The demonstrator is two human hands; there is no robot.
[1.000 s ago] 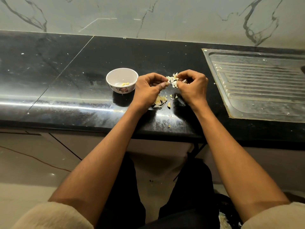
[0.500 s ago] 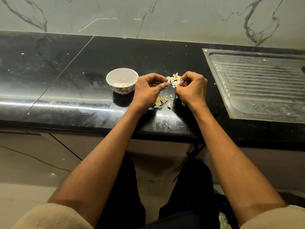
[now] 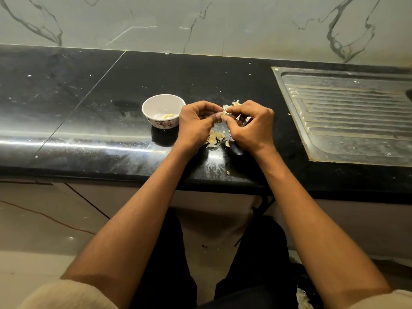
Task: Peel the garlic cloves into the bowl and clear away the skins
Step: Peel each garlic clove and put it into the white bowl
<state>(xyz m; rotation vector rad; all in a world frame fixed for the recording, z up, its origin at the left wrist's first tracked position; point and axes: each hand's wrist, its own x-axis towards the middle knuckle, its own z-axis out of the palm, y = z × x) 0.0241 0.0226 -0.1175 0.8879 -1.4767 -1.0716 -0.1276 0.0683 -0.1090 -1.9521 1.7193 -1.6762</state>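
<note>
Head view, left hand (image 3: 196,124) and right hand (image 3: 253,127) now touching, pinching garlic clove (image 3: 223,117)

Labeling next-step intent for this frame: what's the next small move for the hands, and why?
Probably finish stripping the skin, then drop the clove into the bowl. Left hand and right hand both pinch one garlic clove between their fingertips. The bowl beside the left hand already holds peeled pieces, and loose skins lie on the counter below.
</note>
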